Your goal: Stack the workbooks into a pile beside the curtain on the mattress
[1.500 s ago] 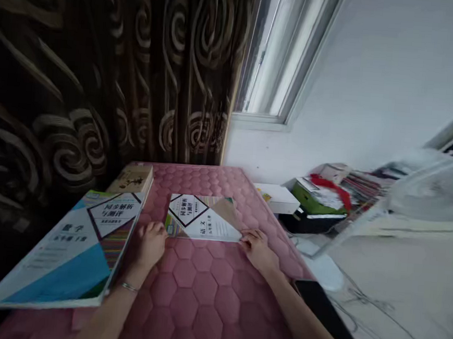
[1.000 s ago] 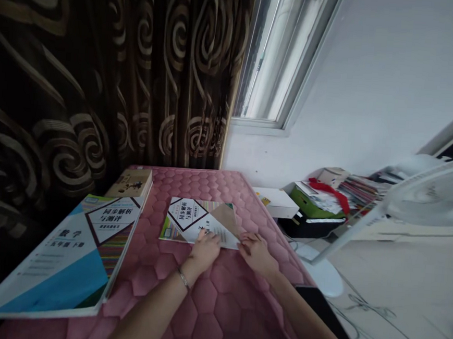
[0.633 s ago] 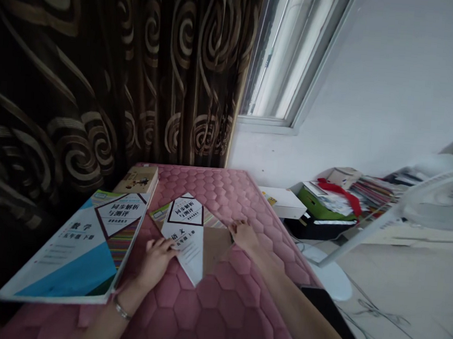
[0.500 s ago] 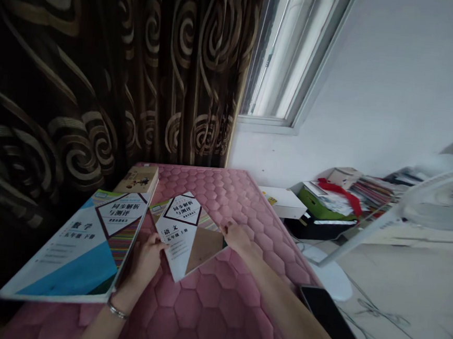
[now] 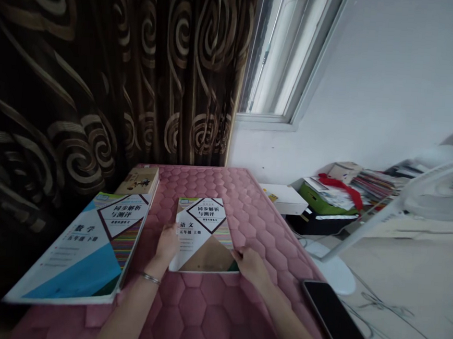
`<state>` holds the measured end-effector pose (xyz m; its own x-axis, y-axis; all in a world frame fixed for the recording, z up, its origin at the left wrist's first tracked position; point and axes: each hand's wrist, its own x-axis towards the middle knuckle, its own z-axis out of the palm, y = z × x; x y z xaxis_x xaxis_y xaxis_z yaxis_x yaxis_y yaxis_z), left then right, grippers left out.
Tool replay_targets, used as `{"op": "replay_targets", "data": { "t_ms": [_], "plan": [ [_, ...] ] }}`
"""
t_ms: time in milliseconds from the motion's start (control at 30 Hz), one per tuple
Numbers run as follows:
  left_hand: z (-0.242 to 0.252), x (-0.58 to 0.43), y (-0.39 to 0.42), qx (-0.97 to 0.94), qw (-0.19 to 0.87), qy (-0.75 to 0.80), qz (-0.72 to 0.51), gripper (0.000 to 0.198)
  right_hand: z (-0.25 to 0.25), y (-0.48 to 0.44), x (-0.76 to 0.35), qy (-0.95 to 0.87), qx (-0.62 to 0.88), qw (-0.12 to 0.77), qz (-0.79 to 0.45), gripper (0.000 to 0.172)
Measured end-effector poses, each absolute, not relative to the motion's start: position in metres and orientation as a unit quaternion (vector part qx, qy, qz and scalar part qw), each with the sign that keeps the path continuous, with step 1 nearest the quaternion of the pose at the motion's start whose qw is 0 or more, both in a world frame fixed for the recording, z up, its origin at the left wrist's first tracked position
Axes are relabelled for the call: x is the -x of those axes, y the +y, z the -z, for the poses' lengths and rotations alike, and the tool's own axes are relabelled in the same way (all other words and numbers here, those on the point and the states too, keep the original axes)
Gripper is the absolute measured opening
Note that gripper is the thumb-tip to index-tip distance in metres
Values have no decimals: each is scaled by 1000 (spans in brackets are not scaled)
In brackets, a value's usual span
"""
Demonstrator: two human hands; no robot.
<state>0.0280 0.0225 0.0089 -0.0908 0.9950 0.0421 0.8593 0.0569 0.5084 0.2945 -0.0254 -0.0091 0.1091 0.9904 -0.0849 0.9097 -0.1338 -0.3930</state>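
Gripping the white-and-tan paperback workbook (image 5: 204, 235) mid-mattress, we hold it at both near corners: left hand (image 5: 167, 243) at its 8 o'clock edge, right hand (image 5: 251, 264) at 4 o'clock, fingers pressed together on the cover. Risk: the soft pink quilted mattress (image 5: 215, 315) gives, so the book could slide toward the black phone (image 5: 337, 324) at 4 o'clock, or the larger blue-and-white workbook (image 5: 83, 247) at 9 o'clock.

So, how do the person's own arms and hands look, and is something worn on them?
Both forearms are bare, with no sleeves in view and no gloves. The left hand has a thin, silver-looking bracelet around its wrist. The right hand shows nothing worn on its wrist. Rings cannot be made out on the fingers.
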Motion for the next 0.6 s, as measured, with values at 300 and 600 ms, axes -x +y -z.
{"op": "replay_targets", "data": {
  "t_ms": [300, 600],
  "plan": [
    [-8, -16, 40, -594, 214, 754, -181, 16, 13, -9, -287, -650, 717, 158, -194, 42],
    [-7, -27, 38, -556, 280, 746, -236, 22, 10, -7, -299, -591, 681, 250, -352, 33]
  ]
}}
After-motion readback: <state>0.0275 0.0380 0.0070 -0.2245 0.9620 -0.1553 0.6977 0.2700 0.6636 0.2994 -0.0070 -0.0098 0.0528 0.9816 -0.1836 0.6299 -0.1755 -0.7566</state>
